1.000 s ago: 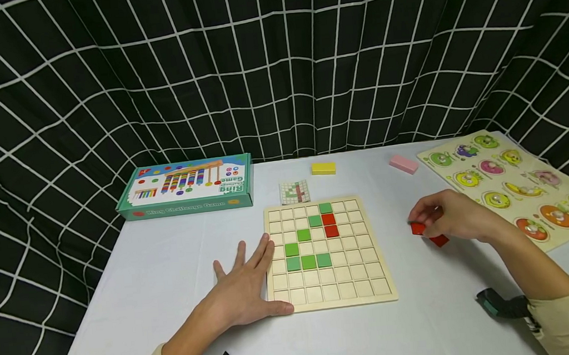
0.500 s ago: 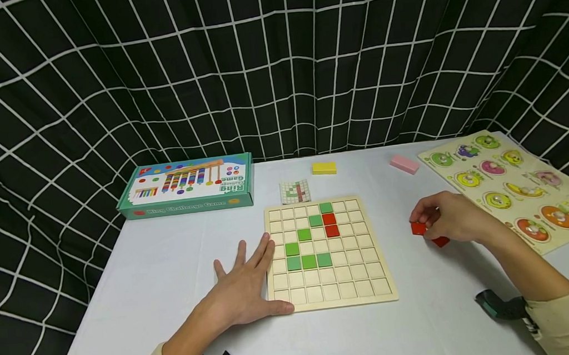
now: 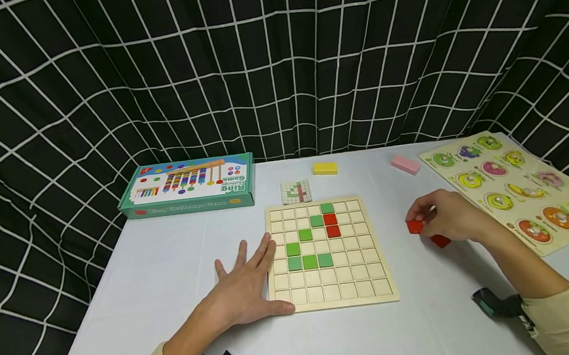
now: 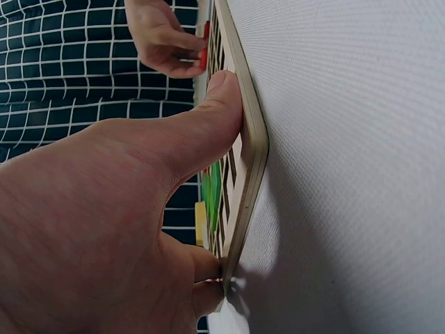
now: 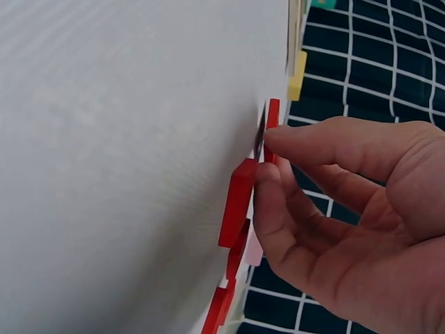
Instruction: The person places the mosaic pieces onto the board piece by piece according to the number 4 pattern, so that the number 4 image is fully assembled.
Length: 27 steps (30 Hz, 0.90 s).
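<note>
My right hand (image 3: 448, 217) pinches a red square tile (image 3: 415, 227) between thumb and fingers, right of the board. In the right wrist view this tile (image 5: 274, 111) stands just off the white table, and several loose red tiles (image 5: 238, 202) lie below the hand. The hand hides part of that group in the head view. My left hand (image 3: 243, 292) rests on the left edge of the wooden grid board (image 3: 358, 290), fingers spread, thumb on the near corner. On the board sit several green tiles (image 3: 309, 262) and two red ones (image 3: 332, 231).
Behind the board lie a small pattern card (image 3: 295, 191) and a yellow block (image 3: 325, 168). A green game box (image 3: 187, 188) stands back left. At the right are a pink block (image 3: 405, 164) and a fruit puzzle board (image 3: 513, 221). A black grid curtain (image 3: 276, 66) surrounds the table.
My right hand has shifted slightly left with the red tile, away from the loose red tiles. My left hand stays on the board, and the tiles on the board are unchanged.
</note>
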Each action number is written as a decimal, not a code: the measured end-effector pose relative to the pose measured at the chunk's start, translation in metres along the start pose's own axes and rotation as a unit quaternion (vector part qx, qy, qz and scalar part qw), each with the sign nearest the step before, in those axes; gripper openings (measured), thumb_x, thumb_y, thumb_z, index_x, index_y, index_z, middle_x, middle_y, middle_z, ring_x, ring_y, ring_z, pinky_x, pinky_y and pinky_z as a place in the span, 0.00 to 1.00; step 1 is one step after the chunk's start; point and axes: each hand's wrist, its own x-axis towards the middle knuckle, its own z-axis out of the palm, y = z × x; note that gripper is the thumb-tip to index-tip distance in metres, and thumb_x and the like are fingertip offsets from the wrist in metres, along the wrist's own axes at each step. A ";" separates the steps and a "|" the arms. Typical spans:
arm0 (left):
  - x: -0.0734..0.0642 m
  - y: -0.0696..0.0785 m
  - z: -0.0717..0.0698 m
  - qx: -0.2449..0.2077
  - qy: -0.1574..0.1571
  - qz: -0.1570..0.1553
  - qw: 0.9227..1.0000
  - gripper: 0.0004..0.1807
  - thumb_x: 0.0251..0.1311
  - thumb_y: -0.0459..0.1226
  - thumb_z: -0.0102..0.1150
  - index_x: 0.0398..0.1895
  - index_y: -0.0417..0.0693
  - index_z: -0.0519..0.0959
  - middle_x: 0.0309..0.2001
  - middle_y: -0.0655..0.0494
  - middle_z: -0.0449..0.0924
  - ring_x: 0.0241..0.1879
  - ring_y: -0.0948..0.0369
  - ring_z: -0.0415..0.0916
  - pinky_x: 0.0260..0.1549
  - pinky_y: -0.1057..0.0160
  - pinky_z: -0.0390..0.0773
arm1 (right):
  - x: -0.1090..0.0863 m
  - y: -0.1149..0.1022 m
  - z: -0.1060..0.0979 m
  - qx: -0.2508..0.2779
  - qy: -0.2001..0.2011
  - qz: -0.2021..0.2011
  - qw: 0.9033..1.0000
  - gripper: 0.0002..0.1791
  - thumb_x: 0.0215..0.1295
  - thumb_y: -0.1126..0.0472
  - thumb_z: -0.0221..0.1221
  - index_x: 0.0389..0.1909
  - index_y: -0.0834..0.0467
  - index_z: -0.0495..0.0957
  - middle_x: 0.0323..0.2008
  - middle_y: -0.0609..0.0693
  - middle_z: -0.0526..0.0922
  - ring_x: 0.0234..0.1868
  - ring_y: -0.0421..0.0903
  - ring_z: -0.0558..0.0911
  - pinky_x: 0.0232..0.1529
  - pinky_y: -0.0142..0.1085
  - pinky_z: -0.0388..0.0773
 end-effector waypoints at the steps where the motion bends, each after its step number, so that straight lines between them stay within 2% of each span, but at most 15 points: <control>1: 0.000 0.000 0.000 -0.001 0.000 0.000 1.000 0.70 0.47 0.73 0.69 0.86 0.53 0.46 0.87 0.62 0.36 0.83 0.35 0.39 0.59 0.11 0.46 | 0.000 -0.001 0.000 0.001 -0.001 0.001 1.000 0.16 0.52 0.70 0.71 0.44 0.61 0.86 0.38 0.54 0.85 0.39 0.50 0.79 0.34 0.39 0.77; 17: 0.000 0.000 0.000 0.000 0.004 0.001 1.000 0.70 0.47 0.73 0.69 0.86 0.53 0.45 0.86 0.62 0.35 0.83 0.35 0.39 0.59 0.11 0.46 | 0.008 -0.022 0.003 0.024 -0.004 -0.016 1.000 0.18 0.53 0.69 0.73 0.47 0.61 0.88 0.38 0.54 0.84 0.40 0.50 0.77 0.33 0.38 0.76; 27: 0.001 0.000 -0.001 0.004 0.004 0.004 1.000 0.70 0.48 0.72 0.69 0.86 0.52 0.46 0.87 0.60 0.36 0.82 0.33 0.40 0.58 0.11 0.47 | 0.014 -0.042 0.011 0.045 0.001 -0.039 0.998 0.15 0.53 0.69 0.73 0.43 0.60 0.88 0.36 0.51 0.85 0.39 0.48 0.79 0.34 0.34 0.77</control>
